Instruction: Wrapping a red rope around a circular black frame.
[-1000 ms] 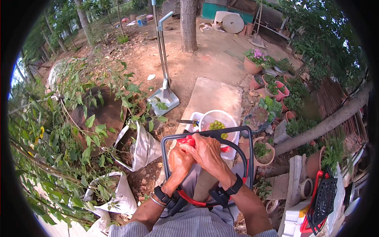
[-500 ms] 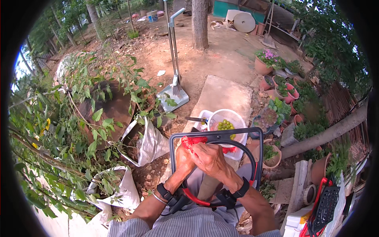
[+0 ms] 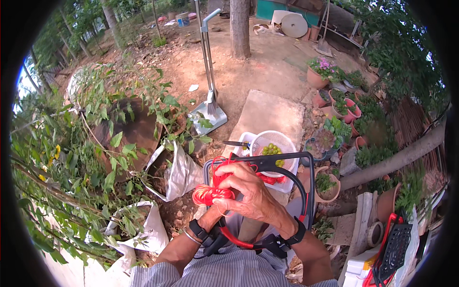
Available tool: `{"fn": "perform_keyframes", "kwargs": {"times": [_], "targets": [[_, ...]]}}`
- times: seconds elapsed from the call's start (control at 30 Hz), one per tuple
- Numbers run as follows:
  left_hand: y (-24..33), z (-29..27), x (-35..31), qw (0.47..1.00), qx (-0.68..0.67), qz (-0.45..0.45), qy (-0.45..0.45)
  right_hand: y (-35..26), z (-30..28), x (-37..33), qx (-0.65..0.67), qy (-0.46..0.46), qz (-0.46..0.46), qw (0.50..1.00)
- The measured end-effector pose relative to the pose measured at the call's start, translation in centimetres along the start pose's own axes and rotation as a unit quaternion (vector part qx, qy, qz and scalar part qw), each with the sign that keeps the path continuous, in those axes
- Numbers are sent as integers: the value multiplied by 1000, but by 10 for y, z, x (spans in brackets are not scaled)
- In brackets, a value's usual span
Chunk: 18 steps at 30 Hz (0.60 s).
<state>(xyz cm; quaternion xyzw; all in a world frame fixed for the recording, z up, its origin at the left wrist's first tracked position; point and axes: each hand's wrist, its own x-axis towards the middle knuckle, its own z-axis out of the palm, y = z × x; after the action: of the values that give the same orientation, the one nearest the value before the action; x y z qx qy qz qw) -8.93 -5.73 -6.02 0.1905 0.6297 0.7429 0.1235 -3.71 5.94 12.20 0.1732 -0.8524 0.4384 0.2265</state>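
A bundle of thin red cord (image 3: 213,195) is gathered in both my hands in front of the black tube frame, with loose strands rising above it. My right hand (image 3: 251,196) is closed over the cord, its fingers curled around the upper part and its thumb across the lower loops. My left hand (image 3: 213,215) is below and to the left, at the base of the bundle; the right hand and the cord hide most of its fingers. The black tube frame (image 3: 312,191), with red parts, surrounds my hands and stands over my lap.
Beyond the frame, a white colander (image 3: 258,139) with green fruit stands in a white tray (image 3: 292,181), a knife (image 3: 236,143) at its left. A dustpan (image 3: 209,119) with a broom stands farther left. Potted plants (image 3: 327,184) line the right; a white sack (image 3: 181,173) lies left.
The red cord bundle has moved left and toward me, and more of its loops show. My right hand has turned and its fingers have spread over the cord.
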Motion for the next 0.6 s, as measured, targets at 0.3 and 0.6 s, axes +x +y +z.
{"fn": "perform_keyframes", "kwargs": {"times": [0.3, 0.6], "targets": [[18, -5, -1, 993, 93, 72, -11, -2, -2, -8, -94, -143, -29, 985], [86, 23, 32, 973, 229, 25, -26, -6, -64, 11, 274, 147, 195, 930]]}}
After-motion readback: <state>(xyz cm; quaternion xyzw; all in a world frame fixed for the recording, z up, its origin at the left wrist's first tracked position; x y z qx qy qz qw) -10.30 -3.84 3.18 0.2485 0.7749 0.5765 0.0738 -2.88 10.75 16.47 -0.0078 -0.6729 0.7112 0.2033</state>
